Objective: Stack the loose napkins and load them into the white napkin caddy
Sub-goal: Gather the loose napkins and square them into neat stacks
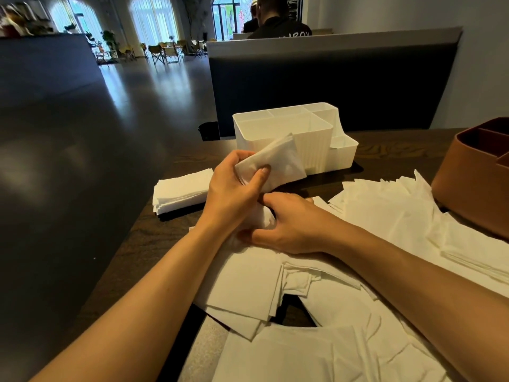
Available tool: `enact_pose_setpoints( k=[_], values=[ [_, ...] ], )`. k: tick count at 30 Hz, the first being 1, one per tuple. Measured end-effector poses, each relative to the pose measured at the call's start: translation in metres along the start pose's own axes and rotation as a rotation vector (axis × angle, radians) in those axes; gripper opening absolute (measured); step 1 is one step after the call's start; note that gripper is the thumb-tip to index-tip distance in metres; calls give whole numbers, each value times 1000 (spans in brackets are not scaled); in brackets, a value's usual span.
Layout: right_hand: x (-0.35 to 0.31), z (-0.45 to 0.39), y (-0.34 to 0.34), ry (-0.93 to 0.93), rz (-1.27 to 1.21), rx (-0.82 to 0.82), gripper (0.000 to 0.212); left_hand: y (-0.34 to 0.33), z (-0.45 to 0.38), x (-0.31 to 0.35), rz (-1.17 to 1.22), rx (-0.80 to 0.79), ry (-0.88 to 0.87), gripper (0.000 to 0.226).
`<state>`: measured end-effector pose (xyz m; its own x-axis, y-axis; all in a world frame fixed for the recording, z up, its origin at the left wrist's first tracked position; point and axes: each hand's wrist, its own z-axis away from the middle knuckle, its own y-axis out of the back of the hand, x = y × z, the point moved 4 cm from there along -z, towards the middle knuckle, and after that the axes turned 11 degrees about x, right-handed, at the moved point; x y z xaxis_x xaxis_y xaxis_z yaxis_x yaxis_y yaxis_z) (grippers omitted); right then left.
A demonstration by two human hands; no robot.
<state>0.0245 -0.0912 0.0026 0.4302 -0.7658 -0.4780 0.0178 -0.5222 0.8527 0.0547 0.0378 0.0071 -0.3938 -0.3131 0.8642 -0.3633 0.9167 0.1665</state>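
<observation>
My left hand [231,188] pinches a folded white napkin [278,161] between thumb and fingers, lifted in front of the white napkin caddy [316,150]. The caddy stands on the dark wooden table, its compartments look empty. My right hand [289,224] lies just below the left, its fingers curled into a crumpled napkin [264,219] on top of the loose napkins [385,216] that spread over the near and right part of the table. A neat stack of napkins [179,191] lies at the left, beside my left hand.
A brown leather organiser [473,172] stands at the right edge, touching the loose napkins. The table's left edge [132,235] runs close to the stack. Behind the caddy rises a dark booth partition [330,86], with a seated person beyond it.
</observation>
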Motion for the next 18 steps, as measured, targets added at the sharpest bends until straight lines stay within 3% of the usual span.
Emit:
enact_pose_setpoints(
  k=[4, 13, 18],
  values=[
    [9, -2, 7, 2, -168, 97, 18, 2, -3, 7, 13, 20, -38, 26],
    [33, -7, 34, 12, -228, 239, 31, 16, -8, 8, -1, 97, -19, 30],
    [45, -6, 39, -61, -354, 132, 37, 18, -8, 6, -24, 105, -7, 33]
  ],
)
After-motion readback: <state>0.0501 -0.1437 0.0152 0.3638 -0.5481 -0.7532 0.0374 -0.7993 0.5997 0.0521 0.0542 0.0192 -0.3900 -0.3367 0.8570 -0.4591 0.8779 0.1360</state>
